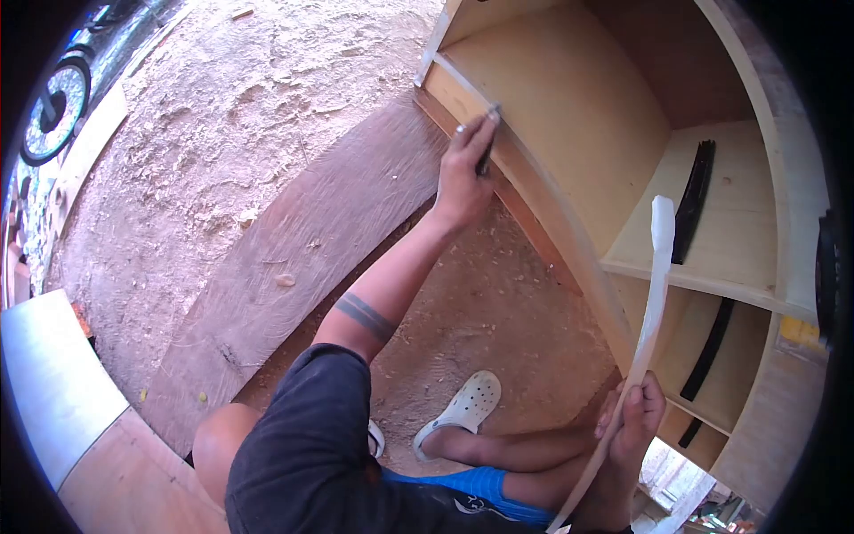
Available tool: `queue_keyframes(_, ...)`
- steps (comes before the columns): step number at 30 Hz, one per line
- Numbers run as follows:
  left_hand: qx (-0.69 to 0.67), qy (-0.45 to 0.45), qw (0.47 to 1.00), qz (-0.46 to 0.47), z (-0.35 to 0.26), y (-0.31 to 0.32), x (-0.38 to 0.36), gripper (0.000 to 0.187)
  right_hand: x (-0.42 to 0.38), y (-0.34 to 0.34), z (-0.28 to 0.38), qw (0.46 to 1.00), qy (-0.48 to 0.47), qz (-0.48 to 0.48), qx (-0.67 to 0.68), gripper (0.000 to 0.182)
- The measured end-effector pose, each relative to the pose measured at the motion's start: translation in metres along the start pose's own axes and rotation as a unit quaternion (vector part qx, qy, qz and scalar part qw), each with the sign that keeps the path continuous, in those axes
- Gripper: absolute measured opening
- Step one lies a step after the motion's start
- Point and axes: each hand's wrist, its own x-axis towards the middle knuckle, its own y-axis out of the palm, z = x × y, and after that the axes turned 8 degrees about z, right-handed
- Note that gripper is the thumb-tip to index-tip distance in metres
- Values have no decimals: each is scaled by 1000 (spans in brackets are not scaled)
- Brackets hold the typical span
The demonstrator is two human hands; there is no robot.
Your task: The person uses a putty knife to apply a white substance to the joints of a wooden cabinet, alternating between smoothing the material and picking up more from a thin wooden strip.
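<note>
My left hand (467,169) reaches up to the pale front edge of a wooden cabinet (534,169). Its fingers are closed around a small dark tool (484,162), whose tip lies at the edge; the tool's exact shape is partly hidden. At the lower right, my right hand (633,414) grips a long, narrow strip (649,325). White material coats the strip's upper end, which stands in front of the cabinet's shelves. Whitish smears run along the cabinet edge near my left hand.
A broad wooden board (302,240) lies on the shavings-covered ground. Black strips (694,200) rest in the cabinet compartments. A curved panel (62,383) stands at lower left, with a wheel (55,111) at upper left. My legs and a white clog (471,402) are below.
</note>
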Motion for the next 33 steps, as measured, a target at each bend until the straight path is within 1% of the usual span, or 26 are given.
queue_keyframes(1, -2, 14, 1000, 27, -1, 1, -5, 65, 0, 0, 3, 1000, 11, 4, 2, 29)
queue_keyframes(2, 10, 22, 999, 32, 7, -4, -5, 63, 0, -1, 6, 1000, 21, 8, 2, 30)
queue_keyframes(5, -58, -65, 992, -95, 20, -25, 25, 57, 0, -4, 5, 1000, 18, 19, 3, 30)
queue_keyframes(8, -106, -58, 989, -88, 45, -44, 54, 51, 0, -7, 2, 999, 17, 26, -9, 30)
queue_keyframes(11, -84, -74, 991, -70, 34, -33, 52, 52, -2, -11, 2, 1000, 17, 14, 3, 30)
queue_keyframes(12, -46, -49, 995, -71, 32, -27, 46, 52, -4, -12, 1, 1000, 20, 2, 4, 30)
queue_keyframes(14, -38, -40, 995, -79, 25, -12, 33, 53, -6, -13, -1, 999, 28, -21, 5, 30)
queue_keyframes(16, -26, -41, 993, -105, 14, 19, 10, 51, -9, -16, -3, 1000, 18, -8, 2, 31)
queue_keyframes(19, 18, 7, 994, -112, 5, 48, -7, 53, -10, -19, -6, 1000, 4, 9, 10, 33)
queue_keyframes(20, 3, 8, 996, -84, 1, 50, -18, 54, -10, -20, -6, 1000, -1, 15, 14, 33)
queue_keyframes(22, -26, 13, 999, -30, -8, 51, -36, 57, -12, -15, -4, 1000, 8, -17, 11, 34)
queue_keyframes(23, 4, 31, 999, -25, -3, 45, -36, 58, -12, -14, -3, 999, 13, -32, 7, 34)
queue_keyframes(25, 59, 66, 996, -15, 12, 18, -32, 60, -10, -17, -4, 1000, 7, -13, 8, 34)
queue_keyframes(27, -4, -6, 989, -145, 26, -1, 0, 56, -11, -15, -5, 1000, -2, -9, 8, 31)
queue_keyframes(29, -93, -105, 984, -113, 18, -26, 30, 52, -7, -7, -5, 999, -30, -10, 9, 26)
queue_keyframes(32, -89, -67, 992, -65, 23, -25, 41, 53, -9, -7, -3, 999, -29, -18, -5, 26)
queue_keyframes(33, -49, -43, 996, -60, 23, -18, 35, 54, -10, -10, -4, 1000, -28, -3, 0, 27)
